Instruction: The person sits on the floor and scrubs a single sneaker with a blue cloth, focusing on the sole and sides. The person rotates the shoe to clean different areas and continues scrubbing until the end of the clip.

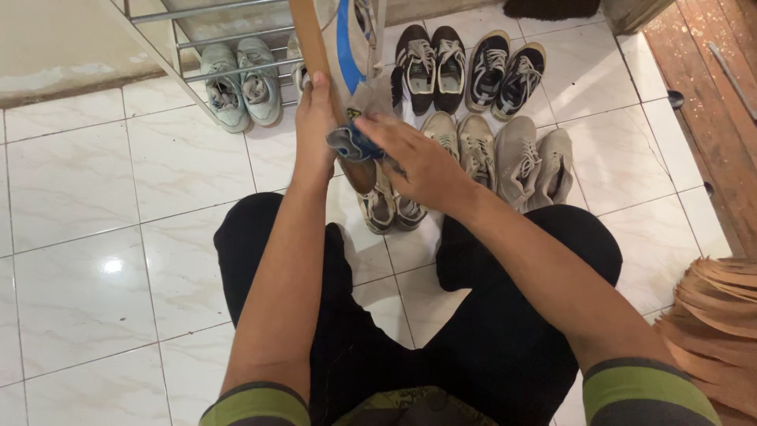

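Note:
My left hand grips a raised shoe that has a brown sole and a white upper with a blue stripe; its top runs out of view. Against the shoe's lower end, my right hand presses a crumpled blue-grey cloth. Both forearms reach forward over my black-trousered legs. Directly under the hands, a grey pair of sneakers rests on the floor, partly hidden by them.
On the white floor tiles stand a black pair, a black-and-white pair, a beige pair and a grey-beige pair. A pale green pair sits on a metal rack. Brown broom bristles lie at the right.

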